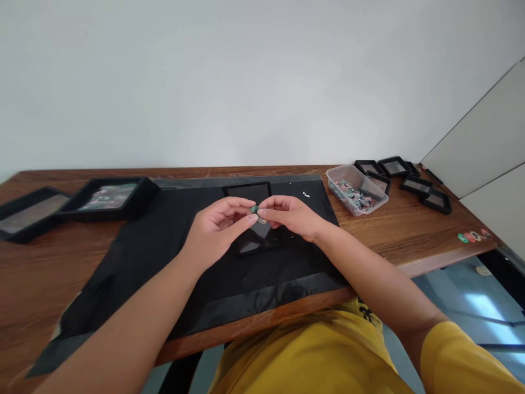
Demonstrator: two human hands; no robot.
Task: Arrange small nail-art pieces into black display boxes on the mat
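Between the fingertips of both hands is a small green piece, too small to name exactly. My left hand pinches it from the left with thumb and forefinger. From the right, my right hand meets it, thumb and fingers pressed together. Below the hands a black frame with a glassy panel lies on a black mat; the hands cover part of it.
A clear plastic tub of many small coloured pieces stands to the right. Several small black frames lie behind it. Larger black box frames rest at the left. Round stickers mark the wooden table's right edge.
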